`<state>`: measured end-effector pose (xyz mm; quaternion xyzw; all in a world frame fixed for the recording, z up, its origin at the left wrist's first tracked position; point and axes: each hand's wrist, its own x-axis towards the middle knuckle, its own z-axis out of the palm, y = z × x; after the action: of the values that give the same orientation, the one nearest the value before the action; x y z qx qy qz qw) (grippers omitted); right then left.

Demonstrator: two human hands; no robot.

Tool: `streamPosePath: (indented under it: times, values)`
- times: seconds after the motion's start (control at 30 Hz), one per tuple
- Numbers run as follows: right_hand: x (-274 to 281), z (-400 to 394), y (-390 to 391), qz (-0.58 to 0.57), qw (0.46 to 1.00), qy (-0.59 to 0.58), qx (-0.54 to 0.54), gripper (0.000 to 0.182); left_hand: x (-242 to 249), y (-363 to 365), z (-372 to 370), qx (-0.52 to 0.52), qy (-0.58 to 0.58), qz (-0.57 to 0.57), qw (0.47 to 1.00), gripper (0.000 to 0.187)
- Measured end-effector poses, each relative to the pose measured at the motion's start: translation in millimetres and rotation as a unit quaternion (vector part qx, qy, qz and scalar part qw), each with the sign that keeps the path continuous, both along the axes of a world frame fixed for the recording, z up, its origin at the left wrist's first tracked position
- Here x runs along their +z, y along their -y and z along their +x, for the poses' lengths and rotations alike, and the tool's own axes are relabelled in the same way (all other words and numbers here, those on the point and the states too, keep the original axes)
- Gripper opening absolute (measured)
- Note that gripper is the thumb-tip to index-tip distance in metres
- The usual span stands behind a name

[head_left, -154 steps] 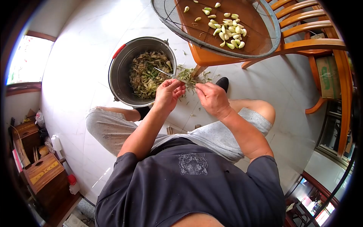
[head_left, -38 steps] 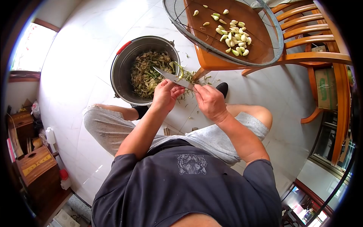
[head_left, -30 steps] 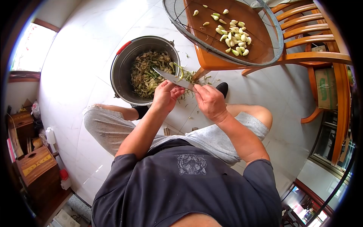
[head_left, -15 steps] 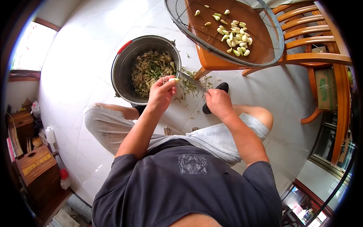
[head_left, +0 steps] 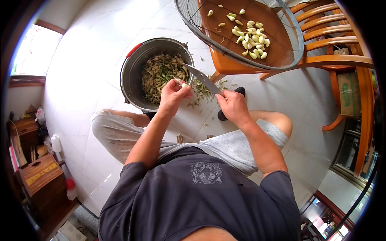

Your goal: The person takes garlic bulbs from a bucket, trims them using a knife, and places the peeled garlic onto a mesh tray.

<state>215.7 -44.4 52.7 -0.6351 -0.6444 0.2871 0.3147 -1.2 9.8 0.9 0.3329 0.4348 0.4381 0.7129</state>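
Left hand (head_left: pixel 172 94) pinches a small pale garlic clove (head_left: pixel 183 85) at the grey metal bucket's (head_left: pixel 130 76) rim. Right hand (head_left: pixel 234 107) is clenched around a black-handled steel knife (head_left: pixel 203 78), blade angled toward the bucket.

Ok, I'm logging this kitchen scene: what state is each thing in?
left hand: pinching a small garlic clove
right hand: gripping knife, blade up
metal bucket: holding trimmings
mesh tray: on wooden chair, holding peeled cloves
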Motion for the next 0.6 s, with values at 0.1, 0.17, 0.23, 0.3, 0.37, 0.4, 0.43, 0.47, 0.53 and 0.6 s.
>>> streamPosePath:
  times: [0.1,0.17,0.23,0.3,0.37,0.4,0.43,0.47,0.53,0.6]
  values:
    - [4.1,-1.2,1.3,0.002,1.0,-0.009,0.013,0.016,0.9,-4.0,-0.9,-0.012,-0.018,-0.003,1.0,0.018]
    - [7.2,-2.9,0.8,-0.003,1.0,-0.014,0.022,0.017,10.8,-0.5,5.3,0.01,0.02,-0.042,0.999,0.019]
    - [7.9,-3.3,0.4,0.001,0.999,-0.015,0.03,0.016,14.1,0.7,7.8,0.008,0.027,-0.053,0.998,0.02]
    - [6.8,-3.9,0.7,0.037,0.998,-0.011,0.039,0.013,5.2,1.7,5.0,-0.018,0.002,-0.036,0.999,0.02]
    - [5.9,-4.5,1.2,0.074,0.995,0.008,0.059,0.011,-5.3,1.7,4.0,-0.023,-0.018,-0.002,1.0,0.02]
    - [5.4,-4.6,1.4,0.093,0.993,0.026,0.074,0.01,-6.4,1.7,4.2,-0.025,-0.029,0.015,0.999,0.021]
    - [4.8,-4.6,1.8,0.111,0.989,0.044,0.089,0.01,-7.3,2.2,4.1,-0.026,-0.04,0.013,0.999,0.017]
    - [4.0,-4.9,2.5,0.129,0.984,0.067,0.102,0.01,-7.6,2.9,4.1,-0.027,-0.051,0.01,0.998,0.014]
    - [2.3,-6.3,3.2,0.166,0.971,0.113,0.127,0.012,-7.3,4.1,5.5,-0.024,-0.058,-0.006,0.998,0.01]
    - [1.5,-8.2,3.7,0.188,0.965,0.132,0.129,0.014,-7.7,6.5,8.3,-0.017,-0.052,-0.034,0.998,0.008]
